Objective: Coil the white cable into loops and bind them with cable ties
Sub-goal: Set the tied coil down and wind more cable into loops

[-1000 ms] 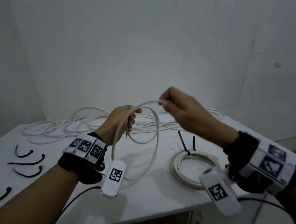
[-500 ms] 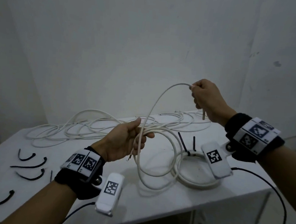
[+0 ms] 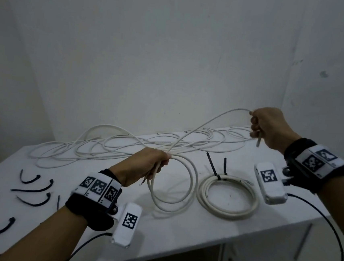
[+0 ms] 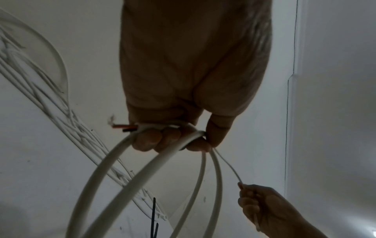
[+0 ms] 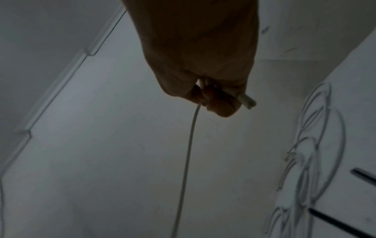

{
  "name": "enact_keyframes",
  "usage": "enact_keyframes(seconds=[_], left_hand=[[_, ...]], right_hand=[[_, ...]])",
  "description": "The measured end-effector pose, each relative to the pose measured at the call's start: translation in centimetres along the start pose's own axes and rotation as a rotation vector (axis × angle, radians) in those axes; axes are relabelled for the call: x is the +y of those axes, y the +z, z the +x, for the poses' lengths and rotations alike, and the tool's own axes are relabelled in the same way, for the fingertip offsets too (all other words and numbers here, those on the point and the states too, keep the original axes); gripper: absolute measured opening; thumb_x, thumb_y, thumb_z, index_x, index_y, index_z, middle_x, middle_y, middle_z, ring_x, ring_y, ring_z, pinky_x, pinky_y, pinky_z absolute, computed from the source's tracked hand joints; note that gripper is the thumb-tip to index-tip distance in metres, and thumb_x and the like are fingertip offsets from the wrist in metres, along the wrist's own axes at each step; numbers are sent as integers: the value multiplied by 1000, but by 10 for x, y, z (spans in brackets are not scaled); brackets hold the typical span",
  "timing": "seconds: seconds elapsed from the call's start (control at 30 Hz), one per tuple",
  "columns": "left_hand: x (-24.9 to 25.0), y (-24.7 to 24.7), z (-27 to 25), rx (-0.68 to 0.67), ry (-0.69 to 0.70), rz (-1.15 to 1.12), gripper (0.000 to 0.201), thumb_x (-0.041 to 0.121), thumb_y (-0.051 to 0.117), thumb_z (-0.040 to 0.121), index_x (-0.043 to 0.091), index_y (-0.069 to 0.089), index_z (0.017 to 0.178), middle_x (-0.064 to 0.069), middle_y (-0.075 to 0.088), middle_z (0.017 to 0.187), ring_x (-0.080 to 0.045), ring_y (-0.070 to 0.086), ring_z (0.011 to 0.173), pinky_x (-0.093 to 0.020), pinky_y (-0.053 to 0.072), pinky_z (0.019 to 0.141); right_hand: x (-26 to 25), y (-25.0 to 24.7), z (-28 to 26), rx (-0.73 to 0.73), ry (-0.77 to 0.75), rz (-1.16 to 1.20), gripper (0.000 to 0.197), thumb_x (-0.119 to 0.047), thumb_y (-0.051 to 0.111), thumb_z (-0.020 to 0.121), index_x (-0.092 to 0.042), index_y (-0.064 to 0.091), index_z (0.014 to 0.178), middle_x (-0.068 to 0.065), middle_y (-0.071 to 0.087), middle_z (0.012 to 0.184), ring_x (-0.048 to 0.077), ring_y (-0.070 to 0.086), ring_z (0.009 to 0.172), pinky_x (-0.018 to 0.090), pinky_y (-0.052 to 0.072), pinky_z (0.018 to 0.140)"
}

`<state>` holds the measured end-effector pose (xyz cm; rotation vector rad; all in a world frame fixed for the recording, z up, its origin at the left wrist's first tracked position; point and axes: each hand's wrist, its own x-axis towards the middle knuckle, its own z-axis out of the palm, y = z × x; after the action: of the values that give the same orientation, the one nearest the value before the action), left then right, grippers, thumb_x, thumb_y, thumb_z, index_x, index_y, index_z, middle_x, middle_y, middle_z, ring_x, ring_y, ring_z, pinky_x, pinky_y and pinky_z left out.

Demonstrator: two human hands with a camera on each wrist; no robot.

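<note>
My left hand point(image 3: 159, 165) grips two hanging loops of the white cable point(image 3: 182, 196) above the white table point(image 3: 177, 236). In the left wrist view its fingers point(image 4: 158, 140) curl round the strands, and the stripped red and black wire ends point(image 4: 124, 128) stick out beside them. One strand point(image 3: 207, 123) rises to my right hand point(image 3: 256, 125), held up at the far right. That hand grips the cable near its other end, and a short stub point(image 5: 247, 100) pokes out below the fist point(image 5: 215, 99).
A finished coil point(image 3: 229, 195) bound with two black ties point(image 3: 213, 166) lies right of the loops. Loose white cables point(image 3: 102, 144) sprawl along the table's back edge. Several black cable ties point(image 3: 35, 188) lie at the front left. The wall is close behind.
My right hand has moved from beside the left hand up and out to the right, drawing a strand of cable with it. The left hand now holds one more loop, lower over the table.
</note>
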<state>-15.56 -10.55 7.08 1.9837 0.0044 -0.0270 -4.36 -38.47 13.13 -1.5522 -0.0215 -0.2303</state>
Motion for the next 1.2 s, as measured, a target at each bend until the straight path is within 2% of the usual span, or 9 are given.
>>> enact_keyframes(seconds=[0.23,0.37,0.47,0.57,0.63,0.73,0.9,1.03,1.2], left_hand=[[-5,-1,-3,-53,-19,-27,23,16,43,99,9,56,82,-1,50,65,-14,46,57,-24,32,48],[-4,-12,-4,-95,-35,-23,19,15,44,101,6,58,92,2,48,59,-12,45,53,-25,30,52],[6,-21,-7,-122,-32,29,19,12,44,100,5,60,92,1,41,59,-11,43,50,-21,30,50],[15,-24,-9,-151,-20,39,18,11,47,99,6,61,90,1,37,58,-10,40,48,-19,29,47],[20,-26,-11,-164,-15,45,17,12,47,99,6,61,89,1,36,58,-11,40,49,-19,28,47],[22,-29,-14,-152,-6,38,17,13,48,99,6,62,90,1,38,58,-11,40,51,-19,29,49],[17,-33,-23,-124,40,-50,24,20,44,101,5,58,90,3,39,56,-11,40,51,-19,34,51],[11,-35,-26,-86,55,-146,23,24,45,99,5,56,94,3,39,57,-14,43,50,-24,41,53],[11,-31,-29,-57,69,-329,23,23,42,101,5,53,92,0,32,59,-13,37,42,-25,41,46]], right_hand=[[46,3,-18,-361,22,-685,8,-8,49,93,-1,53,92,13,54,65,22,48,49,25,45,43],[47,20,-39,-541,62,-1029,24,-26,54,93,-8,46,107,15,63,84,25,60,62,29,52,48],[47,43,-52,-540,-253,-1327,55,-37,59,89,-13,36,133,14,55,123,27,57,100,34,48,74],[31,72,-71,-590,-572,-1060,65,-47,55,90,-20,31,144,4,40,146,22,40,131,37,36,105],[19,92,-78,-655,-629,-978,51,-45,47,95,-20,41,139,2,49,140,19,46,126,34,37,103],[8,109,-80,-674,-701,-1079,31,-36,44,99,-12,60,112,5,65,107,19,56,93,29,39,74],[4,114,-82,-490,-883,-974,22,-32,45,99,-12,53,93,5,57,75,23,50,70,31,33,60],[4,108,-77,-380,-732,-744,22,-29,46,98,-10,53,88,3,54,67,23,49,64,33,34,56],[12,98,-71,-419,-561,-726,28,-32,49,96,-8,58,86,4,56,67,16,44,57,28,32,51]])
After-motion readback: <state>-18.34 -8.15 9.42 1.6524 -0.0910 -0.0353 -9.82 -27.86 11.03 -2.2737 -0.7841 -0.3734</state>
